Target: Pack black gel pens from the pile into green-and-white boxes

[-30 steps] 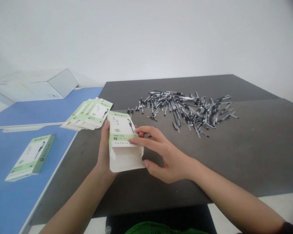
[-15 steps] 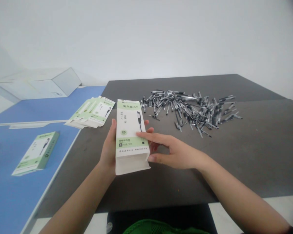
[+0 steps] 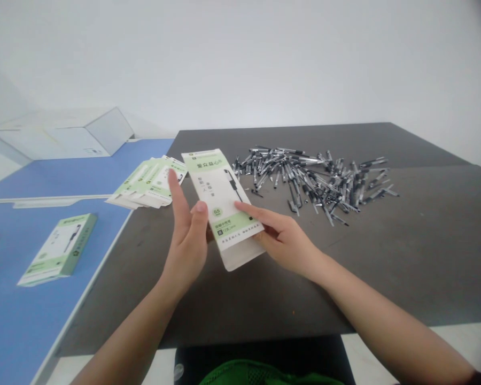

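I hold a flat white-and-green pen carton (image 3: 220,203) above the dark table (image 3: 404,256), tilted with its top toward the far left. My right hand (image 3: 282,238) grips its right edge, thumb on the printed face and fingers underneath. My left hand (image 3: 188,235) stands edge-up against the carton's left side, fingers straight and together, thumb tip on the carton's edge. A heap of black-and-silver pens (image 3: 308,176) lies beyond the carton on the table.
A fanned stack of flat cartons (image 3: 144,184) lies at the table's left edge. One assembled carton (image 3: 58,248) rests on the blue surface (image 3: 20,331) to the left. A white open box (image 3: 60,133) sits at the far left.
The carton was flattened and lifted, then tilted leftward. My left hand came from behind it to stand open against its left side. My right hand shifted to grip its right edge.
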`<control>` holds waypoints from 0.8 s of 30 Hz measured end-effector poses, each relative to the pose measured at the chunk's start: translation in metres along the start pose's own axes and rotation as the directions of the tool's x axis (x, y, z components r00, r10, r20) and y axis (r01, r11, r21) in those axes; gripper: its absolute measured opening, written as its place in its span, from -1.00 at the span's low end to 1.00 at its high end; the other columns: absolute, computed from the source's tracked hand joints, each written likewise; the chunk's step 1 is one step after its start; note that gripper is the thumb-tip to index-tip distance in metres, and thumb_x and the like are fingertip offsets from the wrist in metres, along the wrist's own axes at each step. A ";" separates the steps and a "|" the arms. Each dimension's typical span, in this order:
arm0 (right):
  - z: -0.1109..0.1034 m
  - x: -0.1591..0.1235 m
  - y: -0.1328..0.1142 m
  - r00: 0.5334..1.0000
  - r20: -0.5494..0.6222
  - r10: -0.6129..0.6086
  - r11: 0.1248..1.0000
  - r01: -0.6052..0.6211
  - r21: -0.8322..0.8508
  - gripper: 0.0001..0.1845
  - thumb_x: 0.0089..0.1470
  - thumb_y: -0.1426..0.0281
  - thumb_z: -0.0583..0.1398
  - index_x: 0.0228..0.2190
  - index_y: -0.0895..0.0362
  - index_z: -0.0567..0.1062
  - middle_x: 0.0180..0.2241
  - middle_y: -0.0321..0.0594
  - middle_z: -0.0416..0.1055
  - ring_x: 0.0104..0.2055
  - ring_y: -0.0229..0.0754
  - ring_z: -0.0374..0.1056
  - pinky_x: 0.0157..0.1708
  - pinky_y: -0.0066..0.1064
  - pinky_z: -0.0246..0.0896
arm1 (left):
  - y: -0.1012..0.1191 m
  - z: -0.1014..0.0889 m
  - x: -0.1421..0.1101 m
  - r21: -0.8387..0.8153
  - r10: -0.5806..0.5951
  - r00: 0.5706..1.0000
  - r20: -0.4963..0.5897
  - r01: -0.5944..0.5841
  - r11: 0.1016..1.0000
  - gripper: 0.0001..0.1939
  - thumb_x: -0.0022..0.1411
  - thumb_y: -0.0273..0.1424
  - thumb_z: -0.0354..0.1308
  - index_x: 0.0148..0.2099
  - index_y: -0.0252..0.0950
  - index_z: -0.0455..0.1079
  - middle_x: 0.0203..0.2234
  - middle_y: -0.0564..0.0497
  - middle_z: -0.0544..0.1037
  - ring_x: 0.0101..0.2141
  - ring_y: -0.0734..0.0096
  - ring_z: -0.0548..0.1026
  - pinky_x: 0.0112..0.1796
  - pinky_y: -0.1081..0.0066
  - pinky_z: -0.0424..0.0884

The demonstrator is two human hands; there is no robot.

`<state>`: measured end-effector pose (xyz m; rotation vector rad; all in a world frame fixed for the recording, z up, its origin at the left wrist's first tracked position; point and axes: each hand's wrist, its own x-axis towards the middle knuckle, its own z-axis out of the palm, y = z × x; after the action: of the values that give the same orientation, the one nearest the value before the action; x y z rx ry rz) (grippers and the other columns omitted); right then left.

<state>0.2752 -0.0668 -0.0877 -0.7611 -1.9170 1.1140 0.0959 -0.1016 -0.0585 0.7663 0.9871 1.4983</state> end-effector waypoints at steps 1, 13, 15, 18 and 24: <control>-0.001 0.000 0.000 0.999 -0.046 0.023 1.000 -0.022 0.014 -0.47 0.26 0.40 0.12 0.24 0.07 0.39 0.15 -0.10 0.46 -0.04 -0.10 0.48 -0.06 -0.25 0.45 | 0.001 -0.001 -0.003 0.032 0.023 0.997 0.076 -0.026 0.999 -0.29 0.34 -0.23 0.19 0.42 0.24 0.01 0.43 0.22 0.12 0.37 0.18 0.16 0.26 0.20 0.25; -0.009 -0.004 -0.013 0.998 0.047 -0.051 0.999 0.051 -0.013 -0.39 0.30 0.47 0.05 0.34 0.02 0.19 0.29 -0.08 0.24 0.21 -0.05 0.30 0.19 -0.12 0.31 | 0.009 -0.009 -0.002 0.216 0.052 0.977 0.209 -0.098 0.972 -0.11 0.00 -0.64 0.40 0.33 -0.01 0.28 0.31 0.01 0.35 0.29 0.00 0.28 0.16 0.28 0.39; -0.011 -0.007 -0.016 0.992 0.116 -0.044 0.999 0.042 0.020 -0.33 0.27 0.50 0.06 0.36 0.00 0.12 0.28 -0.06 0.22 0.16 -0.07 0.34 0.17 -0.12 0.32 | 0.009 -0.010 -0.002 0.221 0.052 0.979 0.199 -0.096 0.971 -0.19 0.05 -0.60 0.39 0.30 0.00 0.32 0.30 0.04 0.36 0.30 0.03 0.26 0.23 0.28 0.30; -0.014 -0.009 -0.019 0.971 0.238 -0.027 0.998 0.013 0.061 -0.15 0.18 0.53 0.13 0.40 -0.04 -0.03 0.28 -0.04 0.19 0.07 -0.11 0.37 0.14 -0.12 0.35 | 0.010 -0.010 -0.004 0.208 0.024 0.984 0.179 -0.062 0.976 -0.23 0.11 -0.55 0.36 0.31 0.07 0.30 0.30 0.11 0.35 0.31 0.09 0.26 0.28 0.30 0.22; -0.006 -0.006 -0.009 0.989 0.146 -0.032 0.989 0.010 0.149 -0.13 0.16 0.31 0.28 0.38 -0.03 0.04 0.28 -0.02 0.19 0.14 -0.05 0.32 0.19 -0.07 0.29 | 0.005 -0.008 -0.007 0.080 -0.039 0.981 0.189 0.024 0.996 -0.13 0.09 -0.57 0.34 0.36 0.14 0.18 0.33 0.13 0.31 0.31 0.14 0.27 0.29 0.25 0.20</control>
<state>0.2825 -0.0729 -0.0798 -0.5900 -1.9334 1.3149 0.0879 -0.1097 -0.0565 0.9277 0.9127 1.3386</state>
